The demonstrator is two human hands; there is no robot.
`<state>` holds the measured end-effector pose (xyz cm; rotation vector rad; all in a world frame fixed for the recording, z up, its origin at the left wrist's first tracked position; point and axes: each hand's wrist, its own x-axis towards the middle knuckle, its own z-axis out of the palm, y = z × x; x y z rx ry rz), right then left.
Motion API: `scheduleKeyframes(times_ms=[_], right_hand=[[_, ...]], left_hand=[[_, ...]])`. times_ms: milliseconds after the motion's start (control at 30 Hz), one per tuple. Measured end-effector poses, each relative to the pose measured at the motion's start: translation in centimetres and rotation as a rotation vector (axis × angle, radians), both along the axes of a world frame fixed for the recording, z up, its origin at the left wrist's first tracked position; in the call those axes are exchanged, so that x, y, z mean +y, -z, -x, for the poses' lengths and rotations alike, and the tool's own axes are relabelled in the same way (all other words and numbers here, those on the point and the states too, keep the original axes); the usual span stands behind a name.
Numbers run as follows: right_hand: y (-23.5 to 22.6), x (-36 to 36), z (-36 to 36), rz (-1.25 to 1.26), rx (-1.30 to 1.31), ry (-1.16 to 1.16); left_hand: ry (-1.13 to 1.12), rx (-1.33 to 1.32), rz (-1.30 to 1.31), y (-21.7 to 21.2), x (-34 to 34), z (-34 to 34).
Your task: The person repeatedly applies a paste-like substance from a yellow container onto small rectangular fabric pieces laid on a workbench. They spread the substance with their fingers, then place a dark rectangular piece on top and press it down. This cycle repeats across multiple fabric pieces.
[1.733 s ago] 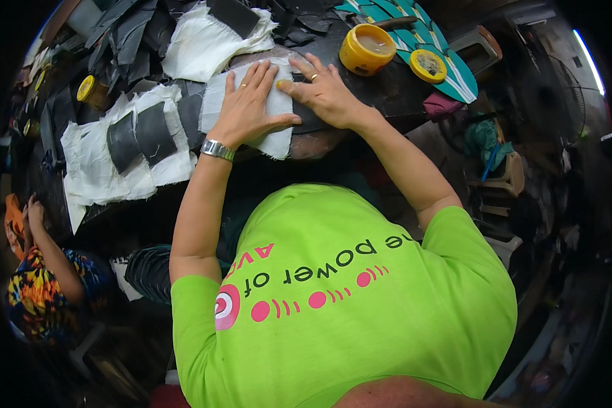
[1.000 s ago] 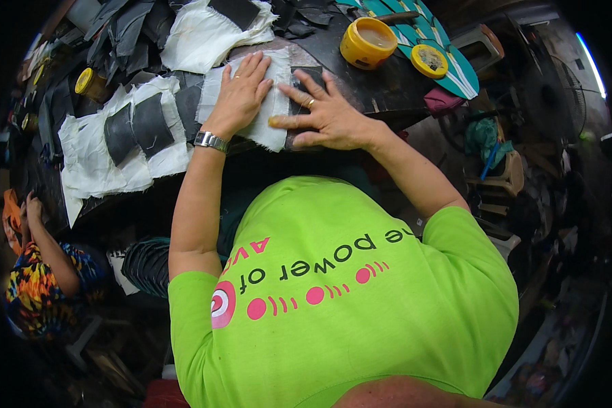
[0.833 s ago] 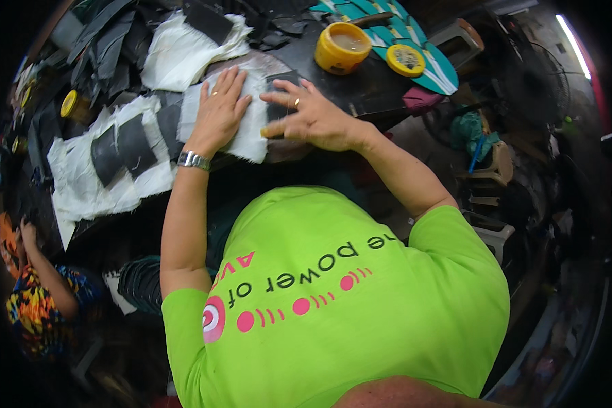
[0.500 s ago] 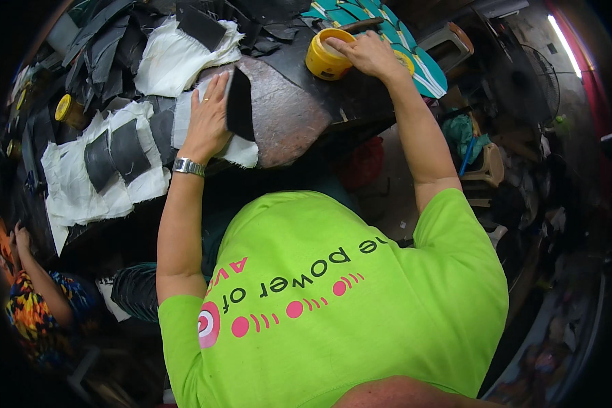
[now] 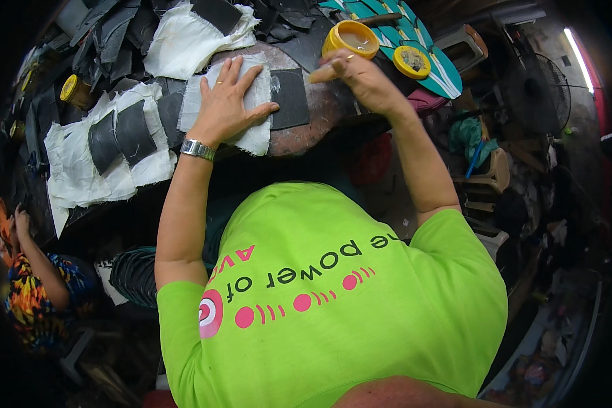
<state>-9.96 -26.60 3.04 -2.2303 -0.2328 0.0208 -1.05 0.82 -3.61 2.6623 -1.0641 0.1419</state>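
Note:
My left hand (image 5: pixel 230 103) lies with fingers spread on a piece of white cloth (image 5: pixel 255 139). A black rectangular sheet piece (image 5: pixel 291 98) lies flat to its right, its left edge by the cloth. Above the worn brown board (image 5: pixel 323 112), my right hand (image 5: pixel 367 80) is beside an open yellow tub (image 5: pixel 338 42) with pale contents. Its fingers are drawn together and blurred. A yellowish tip shows at their end; whether it is a finger or a held thing I cannot make out.
A yellow lid (image 5: pixel 412 62) with residue rests on teal sole-shaped pieces (image 5: pixel 442 78). More white cloth (image 5: pixel 75 166) with black pieces lies on the left. Black scraps (image 5: pixel 126 41) are heaped behind. At far left another person's arm (image 5: pixel 44 275) shows.
The black piece, tilted up by my left hand before, now lies flat. My left fingers have spread on the cloth. My right hand has moved from over the tub towards the black piece.

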Motion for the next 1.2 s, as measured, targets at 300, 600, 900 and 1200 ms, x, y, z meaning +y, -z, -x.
scheduleKeyframes(times_ms=[300,600,900,1200], right_hand=[[7.3,4.0,-2.6,0.86,-0.309,-0.056],[5.5,3.8,0.3,0.883,-0.326,-0.275],[4.2,2.7,1.5,-0.104,-0.141,-0.22],[7.0,2.0,-1.2,0.758,-0.266,0.034]], left_hand=[[0.0,0.009,0.05,0.4,0.0,0.0],[0.114,-0.055,-0.006,1.4,0.7,-1.1],[-0.028,0.023,0.126,0.2,-0.2,0.3],[-0.033,0.016,0.093,0.0,-0.4,0.3]])
